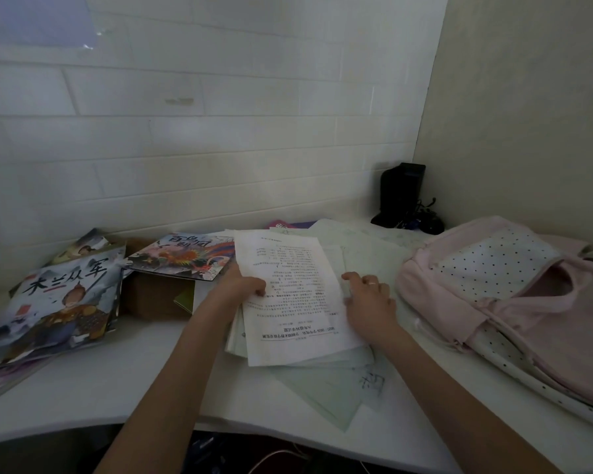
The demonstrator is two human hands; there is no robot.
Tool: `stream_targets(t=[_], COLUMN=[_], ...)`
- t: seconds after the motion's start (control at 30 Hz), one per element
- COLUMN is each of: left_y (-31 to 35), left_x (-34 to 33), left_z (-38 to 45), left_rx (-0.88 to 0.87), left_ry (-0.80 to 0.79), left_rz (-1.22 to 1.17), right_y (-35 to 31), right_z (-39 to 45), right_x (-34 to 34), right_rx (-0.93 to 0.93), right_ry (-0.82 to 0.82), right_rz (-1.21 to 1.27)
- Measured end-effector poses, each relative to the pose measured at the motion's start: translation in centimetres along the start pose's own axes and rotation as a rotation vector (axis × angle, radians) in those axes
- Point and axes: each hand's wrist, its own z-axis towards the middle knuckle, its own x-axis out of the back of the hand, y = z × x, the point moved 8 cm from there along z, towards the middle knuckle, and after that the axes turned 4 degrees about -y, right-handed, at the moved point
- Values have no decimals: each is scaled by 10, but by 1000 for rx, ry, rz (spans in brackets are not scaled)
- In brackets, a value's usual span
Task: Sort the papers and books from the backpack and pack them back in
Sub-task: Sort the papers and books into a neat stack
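Observation:
A loose stack of printed white papers (288,295) lies in the middle of the white desk (117,371), over pale green sheets (326,395). My left hand (240,285) grips the stack's left edge, thumb on the top sheet. My right hand (368,299) rests with fingers spread on the papers at the stack's right edge. A pink backpack (514,302) with a dotted panel lies open on its side at the right. Picture books (59,302) are piled at the left, and another colourful book (185,256) sits on a brown box.
A brown cardboard box (154,295) stands between the book pile and the papers. A black device with cables (403,196) sits in the back right corner. White brick wall behind; the desk's front edge curves near me.

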Motion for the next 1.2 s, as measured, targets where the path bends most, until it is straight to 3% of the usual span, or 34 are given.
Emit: stream_targets(t=[0.07,0.13,0.17,0.2,0.3,0.47,0.57,0.67,0.73,0.8,0.9,1.03,1.2], left_y=[2,4,5,4,1,-4,-2,10,16,15,6,-4,-9], left_x=[-1,-2,-2,-2,-2,-13,-16,3,25,48,63,64,75], left_z=[-2,-4,-5,-6,-9,-15,-19,-15,-12,-12,-7,-2,-7], left_rx=[-17,-33,-36,-33,-46,93,87,-60,-161,-224,-222,-186,-151], left_ry=[-12,-9,-4,-4,-23,-145,-197,-51,132,347,473,477,533], left_rz=[-11,27,57,75,-9,-315,-195,-65,-77,-67,-85,-236,-463], right_y=[-29,-63,-68,-59,-16,-18,-20,-22,-19,-10,-2,-5,6], right_z=[-6,-16,-18,-14,6,-2,-7,-6,-12,-24,-29,-22,-7], right_x=[9,-13,-31,-43,-36,-37,-29,-17,-14,-22,-25,-13,39], right_rx=[271,533,550,482,123,8,-63,99,212,307,348,246,250], right_ry=[115,-106,-238,-307,-263,-152,-41,-147,-374,-618,-702,-555,42], right_rz=[24,27,-47,-134,-231,-156,-63,196,286,-41,-235,-45,-198])
